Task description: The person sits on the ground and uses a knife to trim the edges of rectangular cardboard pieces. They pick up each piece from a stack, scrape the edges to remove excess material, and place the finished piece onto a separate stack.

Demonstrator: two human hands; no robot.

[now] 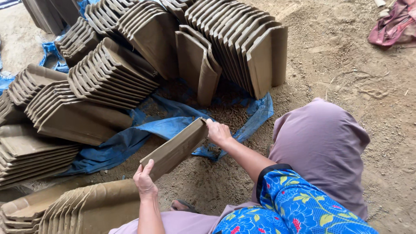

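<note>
Left hand (144, 181) fingers curled round the near lower end of an unfired clay roof tile (175, 148), thumb up along its edge. Right hand (218, 131) fingers closed on the far upper end of same tile, knuckles toward camera. Tile held clear of the ground between both hands, tilted, far end higher, edge-on to view, above sandy dirt floor (346, 65).

Just beyond tile: crumpled blue tarp (169, 125) spread on the dirt, dark crumbs on it. On and behind tarp, rows of identical grey-brown tiles: leaning row at top centre-right (242, 39), a pair standing alone in front of it (197, 65), slanted stack at middle left (110, 73), flatter stacks at far left (30, 151). Another stack just beside left wrist, bottom left (86, 208).

Right forearm bare, sleeve in blue floral cloth (294, 203). Bent knee under mauve fabric (320, 143) to the right of the arm. Sandal toe (184, 206) on dirt under the tile. Pink-red rag (394, 24) at top right corner, well apart.
</note>
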